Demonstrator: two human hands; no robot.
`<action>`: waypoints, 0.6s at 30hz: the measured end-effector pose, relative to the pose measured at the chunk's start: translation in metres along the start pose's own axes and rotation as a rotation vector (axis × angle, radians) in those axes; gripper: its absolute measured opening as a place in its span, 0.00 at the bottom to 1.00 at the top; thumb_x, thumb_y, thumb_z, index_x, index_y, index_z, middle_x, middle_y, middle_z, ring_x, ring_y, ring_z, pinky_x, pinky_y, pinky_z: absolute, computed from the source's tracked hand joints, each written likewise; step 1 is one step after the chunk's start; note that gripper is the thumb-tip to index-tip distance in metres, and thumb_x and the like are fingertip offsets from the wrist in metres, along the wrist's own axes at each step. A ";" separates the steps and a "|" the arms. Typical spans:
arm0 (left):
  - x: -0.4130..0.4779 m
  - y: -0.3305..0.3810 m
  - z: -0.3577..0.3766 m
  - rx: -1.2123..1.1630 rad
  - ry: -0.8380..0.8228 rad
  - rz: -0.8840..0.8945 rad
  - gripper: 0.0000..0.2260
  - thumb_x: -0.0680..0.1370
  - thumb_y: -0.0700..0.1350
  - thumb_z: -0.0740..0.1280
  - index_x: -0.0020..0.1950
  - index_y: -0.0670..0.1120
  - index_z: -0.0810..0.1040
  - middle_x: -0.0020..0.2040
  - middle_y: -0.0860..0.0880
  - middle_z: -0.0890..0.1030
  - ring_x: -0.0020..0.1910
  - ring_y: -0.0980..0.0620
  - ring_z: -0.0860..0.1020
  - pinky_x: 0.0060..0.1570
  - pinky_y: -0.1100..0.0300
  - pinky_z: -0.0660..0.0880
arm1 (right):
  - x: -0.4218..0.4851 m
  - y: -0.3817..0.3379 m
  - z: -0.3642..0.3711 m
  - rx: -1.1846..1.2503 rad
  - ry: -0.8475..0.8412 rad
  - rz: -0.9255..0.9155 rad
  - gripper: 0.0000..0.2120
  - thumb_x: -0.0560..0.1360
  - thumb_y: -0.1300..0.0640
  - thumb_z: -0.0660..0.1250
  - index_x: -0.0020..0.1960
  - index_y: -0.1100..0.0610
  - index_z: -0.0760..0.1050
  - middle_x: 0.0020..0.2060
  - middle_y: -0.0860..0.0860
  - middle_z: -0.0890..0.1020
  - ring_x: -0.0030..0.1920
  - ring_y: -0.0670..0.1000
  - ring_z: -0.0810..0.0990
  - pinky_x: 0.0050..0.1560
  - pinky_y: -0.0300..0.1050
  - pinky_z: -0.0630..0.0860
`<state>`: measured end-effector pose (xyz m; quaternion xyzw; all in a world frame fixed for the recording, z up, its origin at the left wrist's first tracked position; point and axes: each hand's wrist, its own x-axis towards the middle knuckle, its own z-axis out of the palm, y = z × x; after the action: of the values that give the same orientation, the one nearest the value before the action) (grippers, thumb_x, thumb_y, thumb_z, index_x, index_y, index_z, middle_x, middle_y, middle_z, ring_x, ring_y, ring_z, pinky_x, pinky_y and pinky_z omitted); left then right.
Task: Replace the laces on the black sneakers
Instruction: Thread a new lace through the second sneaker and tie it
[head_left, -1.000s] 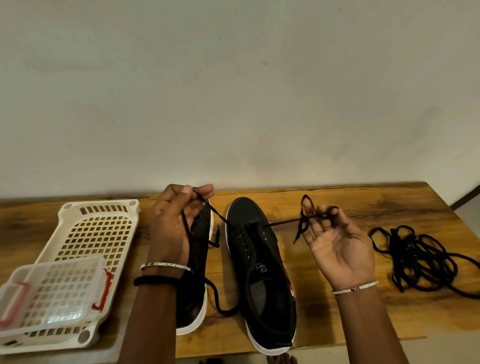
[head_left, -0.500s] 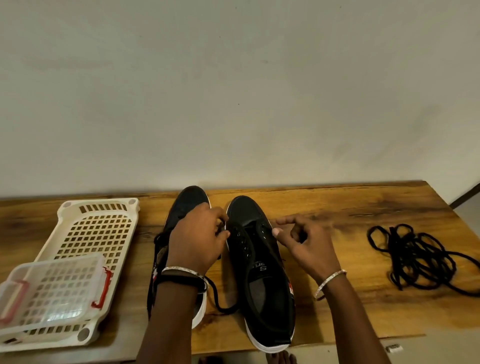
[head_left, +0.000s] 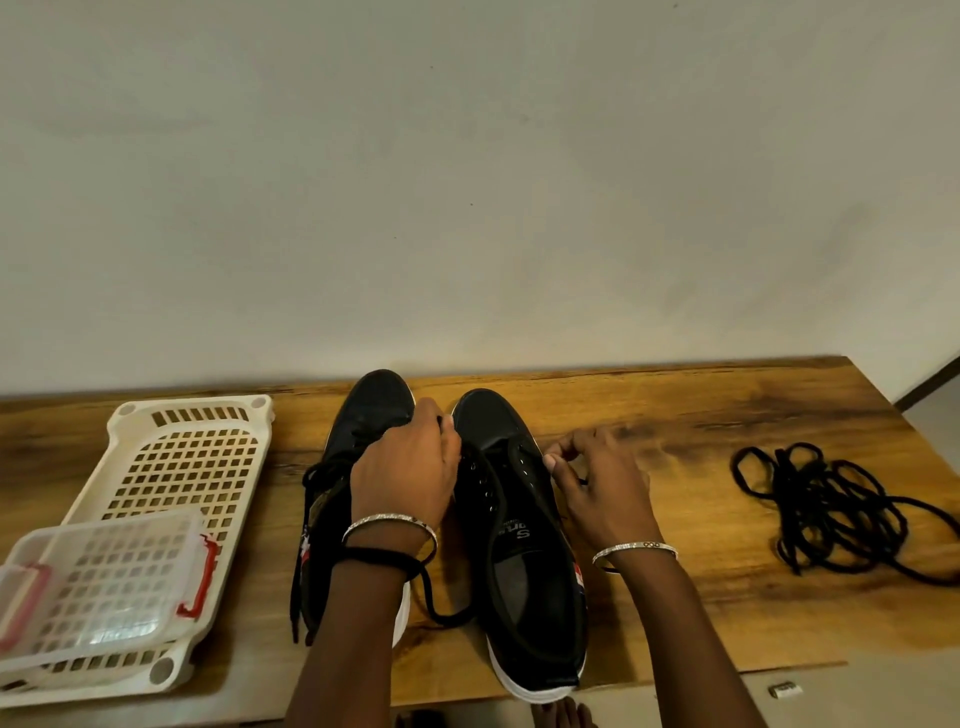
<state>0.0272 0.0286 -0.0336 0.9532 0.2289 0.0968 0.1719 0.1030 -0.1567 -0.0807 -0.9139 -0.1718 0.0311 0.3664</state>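
Head view: left sneaker (head_left: 374, 405) and right sneaker (head_left: 519, 519) stand side by side on the table (head_left: 675, 415), toes to the wall. The right hand (head_left: 597, 493) pinches the lace (head_left: 447, 618) between thumb and forefinger at the right sneaker's outer edge. The left hand (head_left: 405, 473) lies across both, fingers curled, and I cannot tell what they hold. Spare laces (head_left: 831, 514) lie tangled well to the right, with a basket (head_left: 192, 467) at the left.

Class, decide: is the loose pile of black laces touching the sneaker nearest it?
Apart. The head view shows bare table between the lace pile and the nearer sneaker.
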 end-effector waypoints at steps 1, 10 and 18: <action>0.001 -0.001 0.002 -0.038 0.016 -0.009 0.13 0.83 0.53 0.48 0.55 0.48 0.69 0.38 0.54 0.83 0.33 0.52 0.79 0.28 0.58 0.67 | -0.001 0.000 0.000 0.025 -0.007 -0.003 0.06 0.79 0.48 0.68 0.43 0.41 0.73 0.46 0.40 0.75 0.52 0.46 0.73 0.57 0.54 0.69; 0.005 -0.009 -0.005 -0.448 0.180 -0.053 0.16 0.84 0.54 0.51 0.53 0.44 0.72 0.35 0.54 0.84 0.36 0.55 0.79 0.36 0.58 0.71 | 0.001 0.007 -0.007 -0.035 -0.091 -0.032 0.04 0.78 0.49 0.70 0.46 0.46 0.83 0.42 0.44 0.79 0.50 0.51 0.77 0.46 0.46 0.69; -0.002 -0.009 -0.033 -0.461 0.173 -0.013 0.18 0.82 0.55 0.61 0.38 0.46 0.75 0.31 0.51 0.78 0.31 0.55 0.75 0.31 0.63 0.64 | -0.005 -0.001 -0.024 -0.109 -0.080 0.132 0.10 0.76 0.41 0.69 0.39 0.41 0.73 0.50 0.45 0.72 0.61 0.52 0.65 0.56 0.51 0.61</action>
<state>0.0135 0.0447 -0.0070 0.8755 0.2206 0.2269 0.3653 0.1020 -0.1731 -0.0631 -0.9400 -0.1272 0.0819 0.3059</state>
